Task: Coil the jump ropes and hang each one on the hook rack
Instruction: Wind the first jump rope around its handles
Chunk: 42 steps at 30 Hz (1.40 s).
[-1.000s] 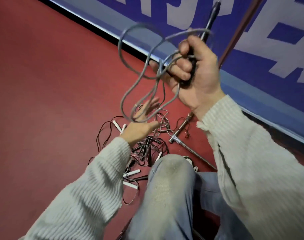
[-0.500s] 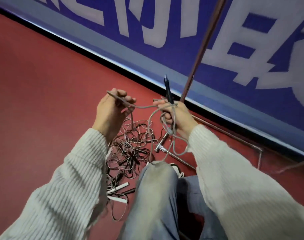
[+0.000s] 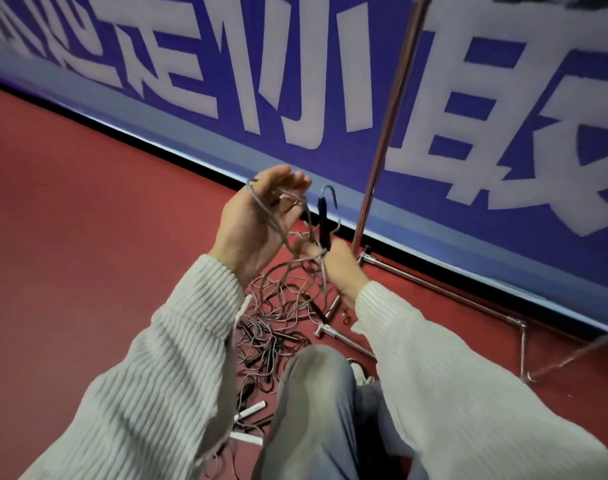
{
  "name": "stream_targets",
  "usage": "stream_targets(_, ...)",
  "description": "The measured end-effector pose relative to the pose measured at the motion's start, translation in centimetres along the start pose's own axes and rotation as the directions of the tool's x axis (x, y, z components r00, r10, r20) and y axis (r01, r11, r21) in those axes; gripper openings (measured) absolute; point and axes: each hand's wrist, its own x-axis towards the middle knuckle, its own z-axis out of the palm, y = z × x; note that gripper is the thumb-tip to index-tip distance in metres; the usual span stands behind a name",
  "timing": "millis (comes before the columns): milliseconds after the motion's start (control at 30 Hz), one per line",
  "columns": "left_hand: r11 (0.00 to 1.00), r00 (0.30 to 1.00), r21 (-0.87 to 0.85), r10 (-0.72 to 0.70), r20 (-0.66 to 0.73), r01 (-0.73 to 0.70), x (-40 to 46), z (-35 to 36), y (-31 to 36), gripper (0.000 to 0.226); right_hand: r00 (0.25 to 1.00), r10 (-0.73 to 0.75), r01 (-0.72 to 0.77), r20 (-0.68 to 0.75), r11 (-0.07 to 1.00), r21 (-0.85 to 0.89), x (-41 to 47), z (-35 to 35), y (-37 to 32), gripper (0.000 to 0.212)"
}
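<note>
Above the tangled rope pile [image 3: 278, 320], the left hand [image 3: 257, 223] spreads its fingers inside grey rope loops [image 3: 278, 220]; the right hand [image 3: 337, 268] grips the black handle [image 3: 323, 220].

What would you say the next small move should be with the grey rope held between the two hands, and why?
Probably lay one more loop into the right hand. It grips the black handle with a few grey rope loops, while the left hand has a strand draped over its fingers. The rope looks only partly coiled, so it seems too soon for the rack pole.
</note>
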Motion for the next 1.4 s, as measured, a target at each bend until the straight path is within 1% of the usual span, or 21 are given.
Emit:
stream_targets(100,0.953,0.973,0.248,0.204,-0.112,-0.171,-0.5,-1.4,0.8,0.049,0.998,-0.055,0.060,-0.031,0.980,0.190,-1.6,-1.9,-4.2,0.032)
stream_targets(167,0.854,0.932,0.506,0.271,-0.242,-0.117,-1.3,-2.8,-0.5,0.059,0.997,-0.078,0.079,-0.014,0.952,0.294,-3.3,-3.3,-7.5,0.031)
stream_targets(233,0.733,0.945,0.675,0.154,-0.287,0.086,-2.4,-4.5,-3.2,0.063,0.995,-0.095,0.096,-0.021,0.916,0.389,-5.0,-4.6,-10.2,0.031)
stream_targets(300,0.640,0.970,0.731,-0.110,-0.217,0.236,-4.1,-5.1,-6.5,0.069,0.995,-0.093,0.104,-0.047,0.863,0.495,-6.3,-5.6,-12.5,0.032)
stream_targets(367,0.567,0.950,0.783,-0.298,-0.096,0.257,-5.5,-4.3,-9.3,0.082,0.994,-0.099,0.106,-0.042,0.823,0.558,-7.6,-6.6,-14.4,0.033)
stream_targets(400,0.561,0.946,0.797,-0.321,-0.040,0.224,-6.1,-3.3,-10.2,0.082,0.993,-0.117,0.110,-0.025,0.808,0.579,-8.4,-7.0,-15.2,0.034)
stream_targets(467,0.600,0.968,0.786,-0.250,0.010,0.147,-6.8,-1.4,-12.2,0.052,0.986,-0.166,0.118,0.017,0.763,0.636,-10.1,-7.7,-16.3,0.036)
stream_targets(533,0.625,0.994,0.777,-0.105,-0.010,0.074,-7.0,0.2,-13.9,0.005,0.984,-0.180,0.128,0.011,0.740,0.660,-11.2,-8.7,-16.6,0.037)
stream_targets(633,0.756,0.978,0.625,-0.108,-0.176,0.196,-4.9,-0.5,-15.0,0.030,0.987,-0.109,0.151,-0.116,0.865,0.478,-11.7,-11.1,-15.5,0.033)
stream_targets(733,0.771,0.893,0.565,-0.009,-0.451,0.293,-2.8,-3.5,-12.1,0.032,0.952,0.046,-0.041,-0.303,0.999,0.023,-10.7,-15.8,-10.9,0.026)
stream_targets(800,0.839,0.788,0.451,0.045,-0.614,0.304,-1.5,-5.9,-9.0,0.027,0.936,0.177,-0.267,-0.304,0.920,-0.286,-10.6,-19.4,-7.1,0.035)
stream_targets(867,0.959,0.677,0.207,0.024,-0.736,0.191,1.0,-8.8,-5.1,0.023,0.897,0.284,-0.424,-0.339,0.771,-0.476,-10.7,-22.6,-4.1,0.035)
stream_targets(900,0.925,0.622,0.296,0.090,-0.778,0.237,2.8,-11.3,-3.6,0.016,0.874,0.310,-0.469,-0.373,0.737,-0.487,-10.7,-24.1,-2.7,0.032)
stream_targets(967,0.817,0.663,0.422,0.066,-0.746,0.393,8.5,-18.6,-1.6,0.031,0.830,0.346,-0.531,-0.437,0.729,-0.432,-10.8,-26.6,-0.6,0.026)
stream_targets(1000,0.816,0.701,0.439,0.058,-0.711,0.377,10.9,-21.3,-1.4,0.031,0.809,0.373,-0.560,-0.454,0.722,-0.406,-10.7,-27.6,0.2,0.021)
stream_targets(1033,0.906,0.724,0.245,-0.092,-0.684,0.346,12.0,-22.2,-0.9,0.024,0.787,0.403,-0.595,-0.467,0.698,-0.399,-10.7,-28.3,0.8,0.016)
stream_targets(1100,0.924,0.775,0.274,-0.037,-0.631,0.267,10.5,-17.3,0.7,0.028,0.758,0.446,-0.645,-0.476,0.623,-0.443,-10.7,-29.0,0.8,0.008)
stream_targets(1167,0.816,0.832,0.511,0.068,-0.551,0.271,7.3,-9.7,1.0,0.027,0.744,0.453,-0.668,-0.492,0.527,-0.526,-11.1,-29.3,0.2,0.008)
stream_targets(1233,0.742,0.889,0.582,-0.039,-0.456,0.331,6.4,-5.5,0.6,0.023,0.739,0.477,-0.670,-0.476,0.448,-0.592,-11.9,-28.8,-1.0,0.020)
stream_targets(1300,0.719,0.919,0.589,-0.185,-0.349,0.369,6.0,-3.2,0.4,0.023,0.740,0.532,-0.670,-0.412,0.527,-0.523,-12.6,-27.9,-1.6,0.025)
stream_targets(1400,0.721,0.921,0.575,-0.343,-0.186,0.386,4.2,1.3,-0.7,0.019,0.859,0.392,-0.500,-0.328,0.781,-0.374,-13.6,-26.2,-2.2,0.018)
